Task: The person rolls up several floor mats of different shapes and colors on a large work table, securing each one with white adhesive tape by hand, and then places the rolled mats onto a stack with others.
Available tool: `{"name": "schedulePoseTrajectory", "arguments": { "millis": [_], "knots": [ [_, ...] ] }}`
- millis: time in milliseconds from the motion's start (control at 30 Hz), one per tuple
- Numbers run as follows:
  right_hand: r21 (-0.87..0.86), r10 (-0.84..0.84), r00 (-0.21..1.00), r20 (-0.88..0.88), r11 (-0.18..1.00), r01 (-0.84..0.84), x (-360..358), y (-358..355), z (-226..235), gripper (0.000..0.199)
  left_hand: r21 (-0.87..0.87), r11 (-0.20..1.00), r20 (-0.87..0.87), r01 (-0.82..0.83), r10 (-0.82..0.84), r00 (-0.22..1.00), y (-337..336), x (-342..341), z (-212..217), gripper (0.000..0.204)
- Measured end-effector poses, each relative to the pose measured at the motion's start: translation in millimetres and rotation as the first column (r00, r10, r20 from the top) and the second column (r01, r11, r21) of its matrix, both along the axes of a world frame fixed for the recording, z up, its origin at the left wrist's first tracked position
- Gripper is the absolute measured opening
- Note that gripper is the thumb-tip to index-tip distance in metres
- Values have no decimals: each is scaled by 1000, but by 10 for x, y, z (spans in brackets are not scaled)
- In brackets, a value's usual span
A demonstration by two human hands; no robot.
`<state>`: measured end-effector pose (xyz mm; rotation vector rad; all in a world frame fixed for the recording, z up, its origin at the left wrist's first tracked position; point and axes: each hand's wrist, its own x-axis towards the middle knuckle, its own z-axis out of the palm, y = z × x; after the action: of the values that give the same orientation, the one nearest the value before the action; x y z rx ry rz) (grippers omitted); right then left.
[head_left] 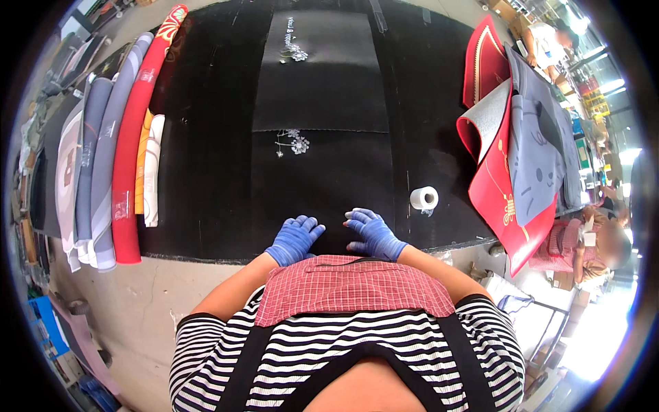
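Note:
A long black mat [329,185] with white flower prints lies flat in front of me on a black table. A crosswise edge runs over its middle; I cannot tell whether this is one folded piece or two overlapping ones. My left hand [295,239], in a blue glove with bare-looking fingertips, rests at the mat's near end, its fingers stretched forward. To its right, my right hand [373,234], gloved the same way, lies there with its fingers spread and thumb apart. Neither hand holds anything. Right of the mat stands a small white tape roll [424,198].
Rolled mats in red [137,151], grey and orange line the left side of the table [199,206]. At the right, red mats [489,185] with curled edges lie under and beside a grey mat [539,158]. Other people are farther right, near shelves.

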<state>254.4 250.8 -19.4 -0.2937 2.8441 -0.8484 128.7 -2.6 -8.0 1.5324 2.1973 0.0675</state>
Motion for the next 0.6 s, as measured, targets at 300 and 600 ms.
{"name": "schedulePoseTrajectory", "arguments": {
  "millis": [300, 600],
  "knots": [
    [190, 106, 991, -78, 978, -90, 173, -147, -2, 60, 17, 993, -154, 114, -110, 982, 32, 165, 178, 45],
    [-73, -114, 953, 282, 987, 140, -779, 306, 374, 24, 337, 934, -433, -117, 265, 861, 351, -190, 309, 32]
  ]
}}
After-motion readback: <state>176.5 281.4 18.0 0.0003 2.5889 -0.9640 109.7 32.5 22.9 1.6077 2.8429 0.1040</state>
